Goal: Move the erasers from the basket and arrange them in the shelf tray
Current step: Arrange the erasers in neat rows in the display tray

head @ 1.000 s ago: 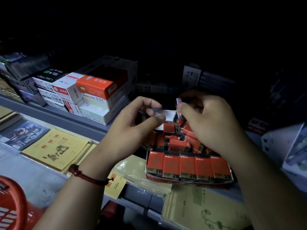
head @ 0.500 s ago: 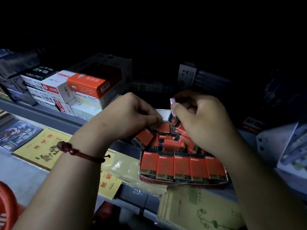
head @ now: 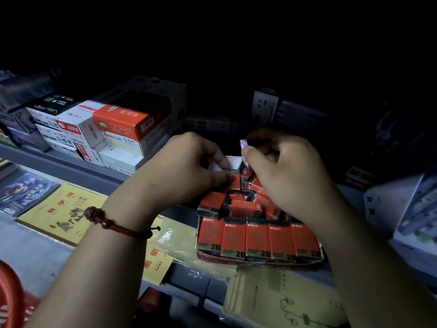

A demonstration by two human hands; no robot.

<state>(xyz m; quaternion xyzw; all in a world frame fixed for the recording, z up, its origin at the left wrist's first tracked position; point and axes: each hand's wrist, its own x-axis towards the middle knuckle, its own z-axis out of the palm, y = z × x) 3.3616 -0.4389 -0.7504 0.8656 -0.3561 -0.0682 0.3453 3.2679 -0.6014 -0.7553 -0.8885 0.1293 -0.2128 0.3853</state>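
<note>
**Erasers in the shelf tray.** Five red erasers (head: 257,240) marked 2B form the front row of one cardboard shelf tray (head: 260,263) at the front of the shelf (head: 71,166). Each stands on end with its long axis upright, its 2B end down at the front lip and its printed face toward the camera.

Behind them lies a loose heap whose number cannot be told. In it, one crosswise eraser (head: 243,205) lies flat with its long axis left to right. A left-edge eraser (head: 209,205) points its 2B end toward the front row.

Two hands work over the heap. The left hand (head: 186,171), fingers curled, pinches a back eraser (head: 234,177) near the tray's white rear wall. The right hand (head: 286,178) pinches a small pale piece (head: 243,143) between thumb and forefinger; what it is cannot be told.

Half a second earlier the left-edge eraser sat tilted under the left hand. It now lies more level, and the right hand's grip is unchanged.

One red basket (head: 9,294) shows at lower left, well apart from the tray. Stacked boxes (head: 127,121) stand left of the hands, and yellow exercise books (head: 61,209) lie below them.
</note>
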